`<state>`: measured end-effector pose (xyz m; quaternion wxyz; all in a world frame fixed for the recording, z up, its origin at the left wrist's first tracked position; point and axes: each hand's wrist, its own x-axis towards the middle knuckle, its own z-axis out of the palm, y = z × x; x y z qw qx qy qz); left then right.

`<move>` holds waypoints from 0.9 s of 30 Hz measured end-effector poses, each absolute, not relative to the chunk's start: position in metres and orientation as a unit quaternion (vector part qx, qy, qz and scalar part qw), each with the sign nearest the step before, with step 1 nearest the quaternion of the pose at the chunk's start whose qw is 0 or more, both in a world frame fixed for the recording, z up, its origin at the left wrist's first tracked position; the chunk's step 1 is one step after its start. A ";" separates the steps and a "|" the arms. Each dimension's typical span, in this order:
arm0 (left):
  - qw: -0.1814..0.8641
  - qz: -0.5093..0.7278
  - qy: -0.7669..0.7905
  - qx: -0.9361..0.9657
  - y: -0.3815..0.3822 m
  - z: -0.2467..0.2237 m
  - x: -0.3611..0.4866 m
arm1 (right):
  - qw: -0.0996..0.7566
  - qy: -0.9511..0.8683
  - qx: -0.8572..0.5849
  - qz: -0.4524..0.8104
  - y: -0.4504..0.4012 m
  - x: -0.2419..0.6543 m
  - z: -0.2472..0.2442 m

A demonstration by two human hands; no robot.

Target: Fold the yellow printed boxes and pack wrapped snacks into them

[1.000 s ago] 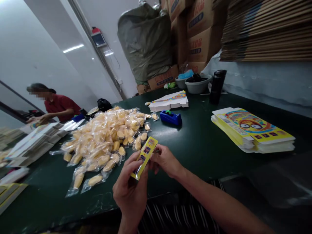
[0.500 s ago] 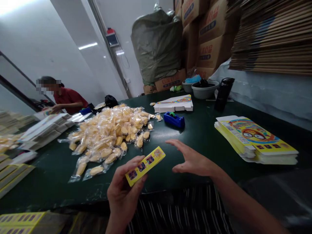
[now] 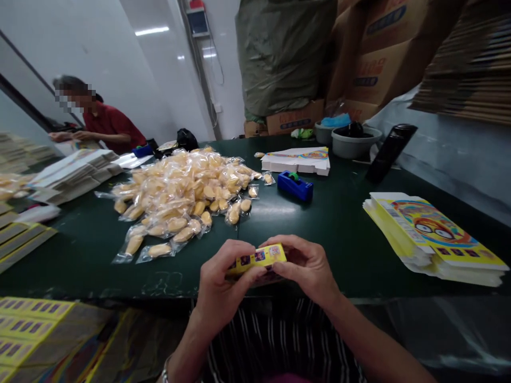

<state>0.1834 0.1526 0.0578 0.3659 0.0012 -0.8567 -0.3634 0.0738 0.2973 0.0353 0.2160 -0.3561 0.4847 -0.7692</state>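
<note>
A small yellow printed carton (image 3: 261, 256) with a row of little pictures is held between both my hands near the table's front edge. My left hand (image 3: 227, 282) grips its left end, thumb along the near side. At the right end, my right hand (image 3: 307, 266) pinches the carton between thumb and fingers. A large pile of wrapped yellow snack pieces (image 3: 187, 191) lies beyond my left hand. Past the carton stands a blue tape dispenser (image 3: 295, 186) with a green roll. To the right sits a stack of flattened yellow cartons (image 3: 439, 229).
Another stack of white flat cartons (image 3: 295, 160) lies behind the dispenser. A black bottle (image 3: 391, 153) and grey bowls (image 3: 355, 143) stand at the back right. Filled yellow cartons (image 3: 35, 330) are packed at the lower left. A co-worker in a red shirt (image 3: 115, 125) sits across the table.
My right hand has closed onto the carton's right end; before, it was open and apart from it. The carton has moved right and turned more level. The camera view has tilted down.
</note>
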 end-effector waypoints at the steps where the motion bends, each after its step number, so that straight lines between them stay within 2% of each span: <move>1: 0.349 -0.365 -0.863 -0.007 0.150 0.062 0.184 | 0.234 0.458 -0.344 -0.785 0.296 0.074 0.034; 5: 0.257 -0.396 -0.881 -0.026 0.131 0.072 0.189 | 0.257 0.416 -0.317 -0.813 0.289 0.074 0.025; 11: 0.153 -0.567 -0.807 -0.061 0.109 0.066 0.193 | 0.292 0.396 -0.249 -0.834 0.278 0.074 0.014; 14: 0.161 -0.582 -0.796 -0.030 0.109 0.065 0.186 | 0.277 0.404 -0.260 -0.832 0.274 0.074 0.008; 18: 0.163 -0.655 -0.738 -0.004 0.094 0.062 0.171 | 0.327 0.491 -0.281 -0.757 0.271 0.070 -0.001; 20: 0.224 -0.695 -0.683 0.023 0.081 0.054 0.168 | 0.343 0.519 -0.249 -0.742 0.268 0.067 -0.003; 23: 0.362 -0.609 -0.683 0.177 0.076 0.035 0.178 | 0.347 0.525 -0.207 -0.749 0.258 0.065 -0.002; 25: 0.420 -0.459 -0.744 0.244 0.091 0.021 0.194 | 0.355 0.529 -0.198 -0.745 0.249 0.068 0.000; 27: 0.417 -0.283 -0.849 0.158 0.118 0.010 0.211 | 0.369 0.532 -0.200 -0.735 0.240 0.074 0.001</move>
